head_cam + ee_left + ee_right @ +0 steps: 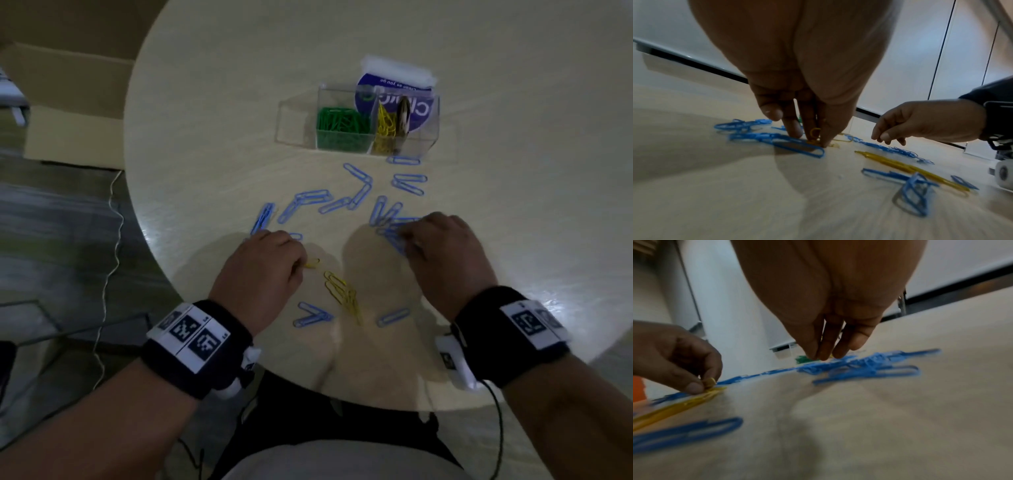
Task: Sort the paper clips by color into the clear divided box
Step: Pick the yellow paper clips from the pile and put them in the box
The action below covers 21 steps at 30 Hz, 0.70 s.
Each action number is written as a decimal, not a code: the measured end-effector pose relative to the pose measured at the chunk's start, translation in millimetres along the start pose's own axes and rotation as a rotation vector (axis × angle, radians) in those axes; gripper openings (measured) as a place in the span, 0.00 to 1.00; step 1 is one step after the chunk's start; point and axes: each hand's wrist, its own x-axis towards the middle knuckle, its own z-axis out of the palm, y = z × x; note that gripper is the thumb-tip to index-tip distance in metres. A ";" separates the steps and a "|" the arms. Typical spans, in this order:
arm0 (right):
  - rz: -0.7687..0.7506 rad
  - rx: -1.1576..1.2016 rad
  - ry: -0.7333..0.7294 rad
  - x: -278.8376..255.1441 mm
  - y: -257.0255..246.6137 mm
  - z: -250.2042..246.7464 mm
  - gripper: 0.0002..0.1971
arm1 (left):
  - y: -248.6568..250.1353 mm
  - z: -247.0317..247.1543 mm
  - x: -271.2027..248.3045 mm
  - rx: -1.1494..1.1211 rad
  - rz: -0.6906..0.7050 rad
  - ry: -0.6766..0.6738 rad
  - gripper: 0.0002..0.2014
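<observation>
The clear divided box (291, 116) stands at the far middle of the round table (222, 102). One compartment holds green clips (342, 125), the one to its right yellow clips (385, 132). Many blue clips (356, 192) lie scattered between the box and my hands. My left hand (267, 270) pinches a yellow clip (815, 133) at the table surface, beside a small pile of yellow clips (342, 291). My right hand (442, 250) hangs fingers-down over a bunch of blue clips (869, 366); its fingertips (824, 353) are close to them and nothing shows between them.
A blue round-labelled packet (394, 85) lies behind the box, and a dark object (403, 114) stands in its right compartment. Loose blue clips (311, 317) lie near the table's front edge. A cardboard box (68, 102) and a cable (113, 222) are on the floor at left.
</observation>
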 end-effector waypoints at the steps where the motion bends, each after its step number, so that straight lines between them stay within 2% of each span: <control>1: 0.000 0.033 -0.001 -0.7 -1.9 -3.1 0.11 | 1.8 -0.8 -1.9 0.006 -0.037 -0.001 0.02; 2: -0.003 0.073 -0.023 -4.1 -6.1 -6.5 0.10 | 3.5 -1.7 -3.2 0.020 -0.075 -0.001 0.03; 4: -0.001 0.145 -0.161 -17.7 -23.0 -11.0 0.12 | 6.1 -3.9 -7.6 0.043 -0.141 0.006 0.04; 6: 0.012 0.122 -0.357 -33.1 -43.8 -10.6 0.17 | 7.7 -5.2 -10.7 0.052 -0.179 0.012 0.08; 8: -0.006 0.055 -0.474 -40.2 -59.7 -3.5 0.22 | 8.6 -4.7 -11.6 0.068 -0.171 -0.004 0.13; 11: -0.063 0.010 -0.472 -36.0 -73.4 9.0 0.20 | 5.5 0.3 -9.0 0.110 -0.124 -0.027 0.13; 13: -0.121 -0.012 -0.459 -30.6 -75.5 14.1 0.13 | 4.3 2.8 -6.8 0.141 -0.094 -0.035 0.08; 15: -0.155 -0.017 -0.463 -27.4 -74.2 15.9 0.07 | 5.8 3.4 -5.3 0.165 -0.087 -0.060 0.11; 17: -0.162 -0.033 -0.462 -24.3 -72.8 17.0 0.05 | 8.6 1.0 -4.0 0.182 -0.120 -0.078 0.11; 19: -0.163 -0.059 -0.431 -20.7 -72.3 18.5 0.03 | 10.6 -1.7 -1.9 0.211 -0.139 -0.103 0.04; 21: -0.144 -0.067 -0.422 -16.8 -71.6 19.0 0.04 | 11.0 -2.3 0.5 0.222 -0.126 -0.146 0.06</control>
